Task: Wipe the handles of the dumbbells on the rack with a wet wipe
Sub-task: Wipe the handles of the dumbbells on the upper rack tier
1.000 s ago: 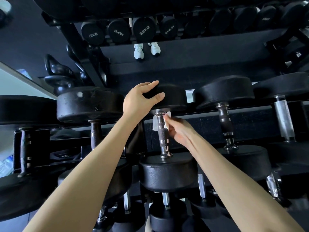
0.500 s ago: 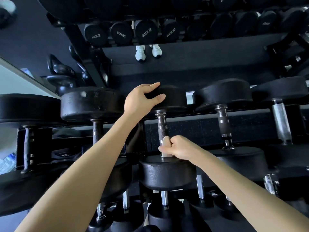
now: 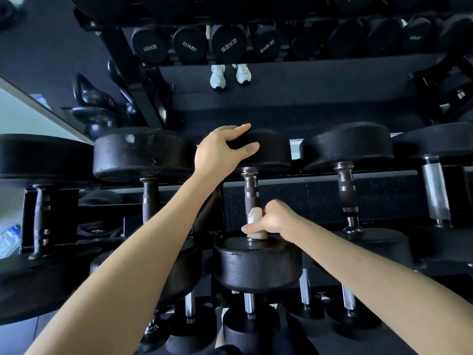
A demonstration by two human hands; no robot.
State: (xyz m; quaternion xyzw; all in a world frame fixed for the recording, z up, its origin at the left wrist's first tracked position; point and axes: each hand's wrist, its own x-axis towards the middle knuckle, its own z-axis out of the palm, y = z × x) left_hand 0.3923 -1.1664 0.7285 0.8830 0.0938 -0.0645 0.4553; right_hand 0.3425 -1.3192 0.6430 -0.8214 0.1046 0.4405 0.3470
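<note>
Two grips: right hand clenches wipe on handle; left hand clasps dumbbell head; "25KG" label.

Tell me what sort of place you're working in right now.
Most likely a gym's free-weight area: black dumbbells line a tiered rack, kettlebells sit at the left, and weights farther back carry kilogram markings.

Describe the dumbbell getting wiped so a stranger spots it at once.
On the black rack, follow both arms to the dumbbell in the centre of that row. The left hand grips its far head, and it alone has a white wet wipe round its handle, clutched by the right hand.
</note>
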